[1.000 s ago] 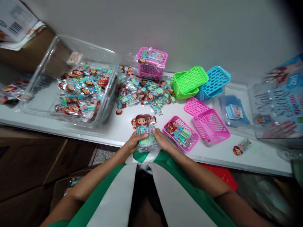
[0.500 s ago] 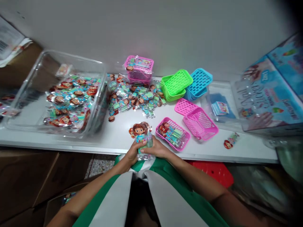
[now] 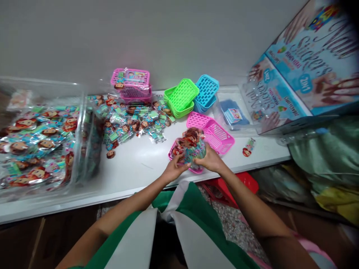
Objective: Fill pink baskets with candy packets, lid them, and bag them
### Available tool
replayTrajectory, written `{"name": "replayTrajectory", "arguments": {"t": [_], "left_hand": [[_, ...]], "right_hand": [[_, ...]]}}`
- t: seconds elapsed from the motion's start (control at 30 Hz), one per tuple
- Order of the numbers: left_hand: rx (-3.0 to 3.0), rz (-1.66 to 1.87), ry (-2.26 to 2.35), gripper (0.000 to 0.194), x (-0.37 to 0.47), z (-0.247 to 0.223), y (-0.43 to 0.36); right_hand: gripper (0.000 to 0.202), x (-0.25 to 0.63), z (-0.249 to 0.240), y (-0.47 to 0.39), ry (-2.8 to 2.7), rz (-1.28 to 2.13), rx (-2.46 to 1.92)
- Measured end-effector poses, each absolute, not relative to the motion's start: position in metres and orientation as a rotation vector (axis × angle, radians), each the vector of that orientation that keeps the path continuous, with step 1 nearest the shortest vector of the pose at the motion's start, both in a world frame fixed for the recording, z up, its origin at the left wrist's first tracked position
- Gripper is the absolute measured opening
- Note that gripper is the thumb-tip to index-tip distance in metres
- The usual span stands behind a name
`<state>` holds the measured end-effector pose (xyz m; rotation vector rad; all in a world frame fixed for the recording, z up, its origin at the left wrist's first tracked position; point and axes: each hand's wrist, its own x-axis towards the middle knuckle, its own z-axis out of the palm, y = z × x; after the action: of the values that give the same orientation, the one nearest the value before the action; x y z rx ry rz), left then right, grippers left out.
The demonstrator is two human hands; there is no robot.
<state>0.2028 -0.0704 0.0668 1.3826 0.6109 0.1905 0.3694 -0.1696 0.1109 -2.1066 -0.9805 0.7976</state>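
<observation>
"What has changed on the desk [image 3: 134,166]?"

"The view has swung right: more of the nail sticker box [image 3: 283,93] shows, and the clear bin [image 3: 80,140] is now cut off at the left edge."

"And the pink basket [image 3: 196,171]?"

"Mostly covered now. The bundle of packets [image 3: 195,146] was beside it, at the desk's front edge; now it is over the basket, heads tipped away from the person."

"How are the hands set?"

"Both forearms reach forward and angle inward. The right hand [image 3: 211,160] comes in from the right, its fingers closed on the bundle, thumb toward the other hand. The left hand [image 3: 174,170] is palm inward at the left side, fingers curled up against packets."

"Gripping them?"

"Can't tell; bundle and basket contents blur together there."
</observation>
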Motion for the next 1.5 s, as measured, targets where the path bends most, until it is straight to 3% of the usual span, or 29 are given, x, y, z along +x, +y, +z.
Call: {"name": "replayTrajectory", "arguments": {"t": [0.17,0.27,0.43,0.6,0.73,0.9,1.1,1.2,1.5], "left_hand": [[2.175,0.221,0.473,0.031,0.173,0.037,-0.066],[2.464,0.3,0.282,0.029,0.167,0.031,-0.066],[2.754,0.459,0.106,0.04,0.177,0.016,-0.058],[2.739,0.516,0.0,0.03,0.19,-0.006,-0.037],[2.747,0.428,0.08,0.024,0.191,-0.006,-0.034],[2.722,0.307,0.163,0.03,0.188,0.003,-0.042],[2.637,0.303,0.068,0.067,0.211,0.012,-0.038],[2.622,0.182,-0.017,0.076,0.227,0.012,-0.032],[2.649,0.04,0.164,0.059,0.241,0.01,-0.031]], "right_hand": [[0.076,0.36,0.096,-0.169,-1.334,0.395,-2.653],[0.078,0.343,0.075,-0.163,-1.52,0.288,-2.799],[0.085,0.333,0.057,-0.162,-1.564,0.332,-2.877],[0.105,0.344,0.056,-0.166,-1.703,0.667,-2.701],[0.083,0.345,0.049,-0.163,-1.598,0.536,-2.701],[0.064,0.339,0.04,-0.157,-1.498,0.337,-2.704],[0.067,0.344,0.038,-0.161,-1.562,0.352,-2.651],[0.07,0.358,0.034,-0.165,-1.64,0.474,-2.556],[0.053,0.367,0.015,-0.165,-1.502,0.447,-2.542]]}}
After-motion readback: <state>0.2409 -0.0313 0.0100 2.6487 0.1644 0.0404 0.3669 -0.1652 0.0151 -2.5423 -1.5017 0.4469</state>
